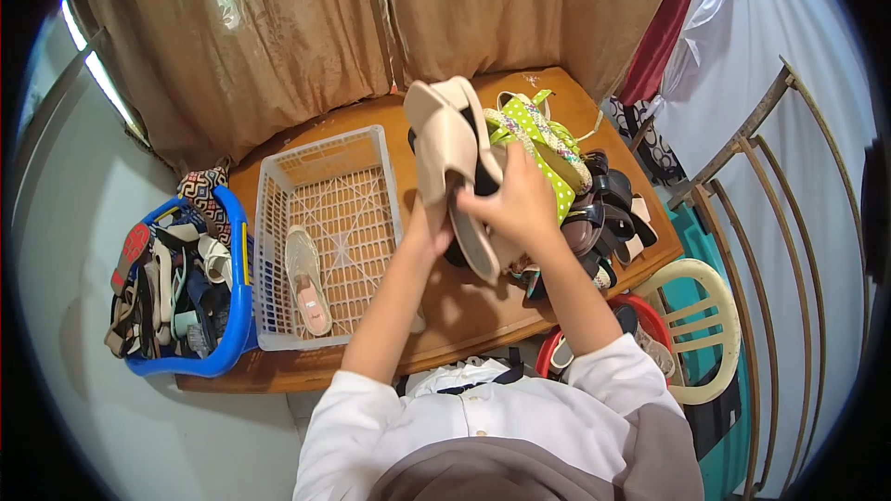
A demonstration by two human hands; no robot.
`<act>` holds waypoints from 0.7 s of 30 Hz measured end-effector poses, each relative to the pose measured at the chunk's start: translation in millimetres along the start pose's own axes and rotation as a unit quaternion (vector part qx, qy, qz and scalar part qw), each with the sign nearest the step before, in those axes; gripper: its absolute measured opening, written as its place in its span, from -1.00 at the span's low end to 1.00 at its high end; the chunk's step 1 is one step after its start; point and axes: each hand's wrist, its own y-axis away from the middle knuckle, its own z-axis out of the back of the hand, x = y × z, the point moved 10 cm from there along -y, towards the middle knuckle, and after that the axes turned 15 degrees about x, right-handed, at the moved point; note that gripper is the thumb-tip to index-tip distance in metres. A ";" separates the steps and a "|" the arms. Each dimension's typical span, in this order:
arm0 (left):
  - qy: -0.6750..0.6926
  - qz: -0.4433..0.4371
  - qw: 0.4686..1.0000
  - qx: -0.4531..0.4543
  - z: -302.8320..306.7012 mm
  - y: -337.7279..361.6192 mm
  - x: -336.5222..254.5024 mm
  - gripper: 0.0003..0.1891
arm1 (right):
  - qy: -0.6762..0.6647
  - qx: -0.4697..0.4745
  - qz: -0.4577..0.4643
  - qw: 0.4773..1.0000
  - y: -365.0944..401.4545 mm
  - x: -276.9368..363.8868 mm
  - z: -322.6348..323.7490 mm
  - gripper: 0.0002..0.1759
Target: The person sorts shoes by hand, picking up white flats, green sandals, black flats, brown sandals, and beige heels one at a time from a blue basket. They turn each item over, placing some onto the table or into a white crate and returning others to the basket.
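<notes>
A pair of beige slide sandals (444,144) is held up over the wooden table. My left hand (432,227) grips the left sandal from below, its fingers mostly hidden behind the shoe. Across the other sandal, my right hand (516,202) is closed, with the thumb pointing toward the left one. The two sandals overlap, toes up and away from me. Just right of them lie lime-green polka-dot shoes (538,134) and a pile of dark sandals (599,209). To the left, one pale flat shoe (304,269) rests inside a white plastic crate (264,250).
A blue-rimmed basket (243,297) full of shoes stands at the left table edge. Below the right side are a red tub (654,315) with shoes and a cream plastic chair (715,301). A metal rack (742,144) rises at right. Brown curtains (278,28) hang behind the table (455,306).
</notes>
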 end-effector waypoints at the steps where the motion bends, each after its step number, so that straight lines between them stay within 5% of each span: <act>1: 0.018 0.015 1.000 0.015 4.4 -19.6 1.7 -0.48 | 0.015 -0.041 0.008 0.999 -10.6 -0.2 6.7 -0.24; 4: 0.068 0.041 0.994 0.076 9.7 -68.4 4.7 -0.56 | 0.068 -0.003 -0.055 0.996 -43.7 -5.7 8.0 -0.16; 8: 0.049 0.086 0.995 -0.006 71.4 -115.7 35.8 -0.71 | 0.070 -0.001 -0.086 0.994 -72.8 -32.4 -15.5 -0.05; 12: 0.040 0.120 0.988 -0.084 80.7 -93.7 45.6 -0.74 | 0.087 -0.009 -0.068 0.994 -79.4 -40.3 -39.7 0.03; 21: 0.064 0.131 0.987 -0.065 125.9 -93.5 70.2 -0.69 | 0.092 0.052 -0.097 0.990 -88.7 -35.3 -62.3 -0.04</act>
